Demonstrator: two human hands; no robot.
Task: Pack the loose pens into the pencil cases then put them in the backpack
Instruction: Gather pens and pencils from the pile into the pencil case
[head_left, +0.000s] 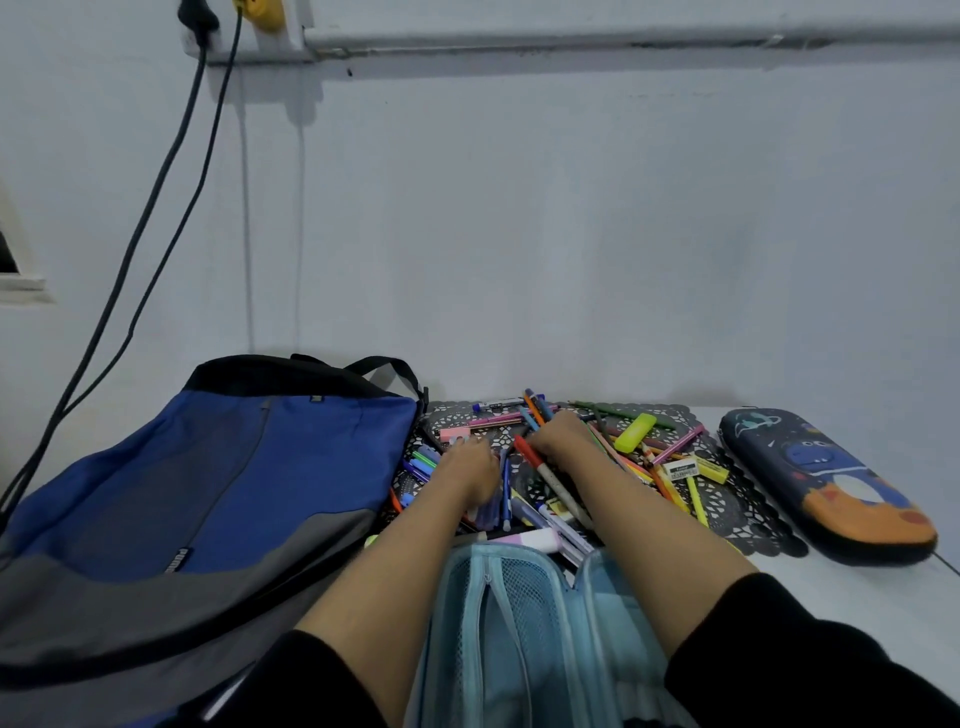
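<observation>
Right hand clutched a fistful of pens mid-pile; left hand lay on more, its grip unclear. Bunching them parallel should ease loading the open blue pencil case at 6 o'clock. Backpack lay at 9 o'clock, dinosaur pencil case at 3.

Looks to me like a home study corner: white table against a painted wall, backpack at nine o'clock, cables hanging from a socket at eleven.
</observation>
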